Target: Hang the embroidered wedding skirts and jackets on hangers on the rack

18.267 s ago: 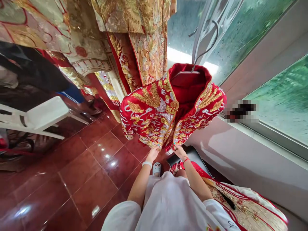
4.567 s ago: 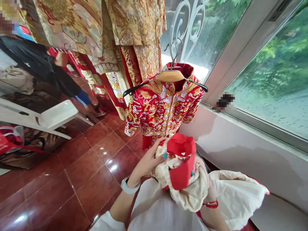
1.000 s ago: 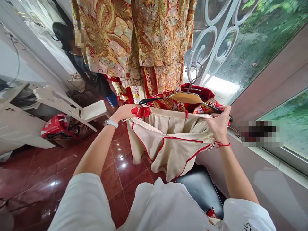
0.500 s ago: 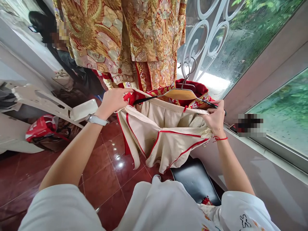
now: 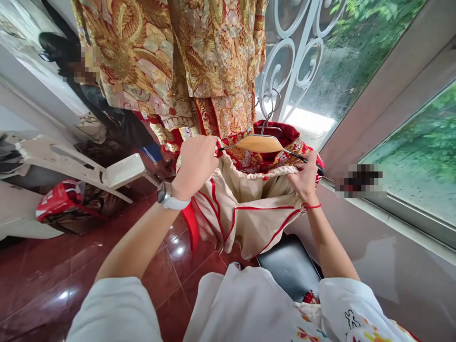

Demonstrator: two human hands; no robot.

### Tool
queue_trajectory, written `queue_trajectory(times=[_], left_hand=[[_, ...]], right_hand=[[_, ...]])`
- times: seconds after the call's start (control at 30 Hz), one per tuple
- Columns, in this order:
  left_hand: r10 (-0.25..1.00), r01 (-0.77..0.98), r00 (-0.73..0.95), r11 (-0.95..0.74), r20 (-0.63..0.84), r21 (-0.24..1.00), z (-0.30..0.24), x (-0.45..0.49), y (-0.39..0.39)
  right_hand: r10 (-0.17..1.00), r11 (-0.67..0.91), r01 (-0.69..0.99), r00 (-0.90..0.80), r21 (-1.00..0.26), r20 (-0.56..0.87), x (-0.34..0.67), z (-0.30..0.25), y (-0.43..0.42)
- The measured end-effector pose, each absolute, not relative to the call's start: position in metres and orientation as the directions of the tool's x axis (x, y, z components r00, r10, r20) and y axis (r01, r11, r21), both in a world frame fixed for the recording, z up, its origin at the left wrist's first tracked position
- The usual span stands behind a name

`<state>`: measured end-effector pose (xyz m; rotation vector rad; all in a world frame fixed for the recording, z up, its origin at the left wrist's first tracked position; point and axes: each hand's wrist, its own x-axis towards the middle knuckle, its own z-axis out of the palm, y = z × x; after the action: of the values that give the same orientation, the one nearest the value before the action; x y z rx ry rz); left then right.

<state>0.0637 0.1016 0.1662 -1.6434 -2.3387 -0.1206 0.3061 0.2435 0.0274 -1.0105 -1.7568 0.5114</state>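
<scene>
My left hand [image 5: 195, 164] and my right hand [image 5: 304, 179] are both closed on the top edge of a cream skirt with red piping [image 5: 249, 213], holding it up against a wooden hanger [image 5: 259, 143]. The hanger hooks onto white scrolled window ironwork [image 5: 285, 61] and carries a red jacket embroidered in gold [image 5: 270, 156], mostly hidden behind the skirt. The left hand grips near the hanger's left arm, the right hand near its black right end. A white watch sits on my left wrist and a red string on my right.
Gold and red embroidered garments [image 5: 171, 61] hang above at the left. A black stool [image 5: 290, 266] stands below the skirt by the wall. A white plastic chair [image 5: 89, 166] and a red bag [image 5: 60, 204] are on the red tiled floor. Another person in dark clothes [image 5: 107, 114] is behind.
Both hands have moved closer together, gathering the skirt's top edge so it sags between them. The left hand has shifted right toward the hanger's left arm.
</scene>
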Motion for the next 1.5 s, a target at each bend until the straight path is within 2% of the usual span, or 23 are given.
queue_trajectory(times=[0.13,0.37,0.47,0.53,0.6,0.73,0.87,1.03,1.17,1.27,1.37,1.43,1.5], left_hand=[[0.873,0.926,-0.364,0.377,0.323,0.025,0.163,0.064,0.106],[0.861,0.944,-0.322,0.259,0.393,0.205,0.116,0.053,0.118],[0.898,0.907,-0.287,0.143,0.333,0.396,0.109,0.035,0.118],[0.932,0.881,-0.249,0.106,0.261,0.462,0.112,0.019,0.118],[0.936,0.916,-0.216,0.096,0.277,0.391,0.115,0.007,0.119],[0.905,0.987,-0.122,0.066,0.407,0.149,0.114,-0.003,0.125],[0.923,0.991,-0.029,-0.024,0.383,0.132,0.101,-0.007,0.131],[0.932,0.993,-0.035,-0.01,0.36,0.121,0.086,-0.006,0.135],[0.944,0.992,-0.059,0.02,0.326,0.123,0.081,0.003,0.136],[0.953,0.994,-0.072,0.046,0.294,0.094,0.079,0.012,0.136],[0.957,0.993,-0.03,-0.003,0.287,0.114,0.074,0.017,0.137],[0.959,0.991,-0.017,-0.022,0.284,0.135,0.072,0.017,0.138],[0.963,0.988,-0.01,-0.033,0.27,0.152,0.071,0.014,0.139]], right_hand=[[0.846,0.524,0.35,-0.109,-0.777,0.522,0.296,0.028,0.245],[0.883,0.44,0.46,-0.067,-0.771,0.464,0.297,0.031,0.255],[0.879,0.452,0.448,-0.081,-0.771,0.469,0.301,0.032,0.261],[0.882,0.452,0.439,-0.089,-0.777,0.463,0.302,0.032,0.262],[0.886,0.445,0.435,-0.087,-0.783,0.456,0.303,0.031,0.261],[0.879,0.459,0.415,-0.084,-0.785,0.47,0.303,0.029,0.257],[0.876,0.468,0.407,-0.095,-0.784,0.473,0.304,0.03,0.257],[0.865,0.496,0.419,-0.162,-0.76,0.475,0.318,0.031,0.258],[0.88,0.462,0.47,-0.138,-0.753,0.454,0.35,-0.006,0.241],[0.933,0.348,0.473,-0.086,-0.81,0.35,0.378,-0.062,0.216],[0.985,0.174,0.442,-0.092,-0.88,0.148,0.394,-0.115,0.19],[0.995,0.068,0.401,-0.092,-0.914,0.034,0.397,-0.135,0.182],[0.996,0.01,0.36,-0.085,-0.933,-0.022,0.397,-0.137,0.186]])
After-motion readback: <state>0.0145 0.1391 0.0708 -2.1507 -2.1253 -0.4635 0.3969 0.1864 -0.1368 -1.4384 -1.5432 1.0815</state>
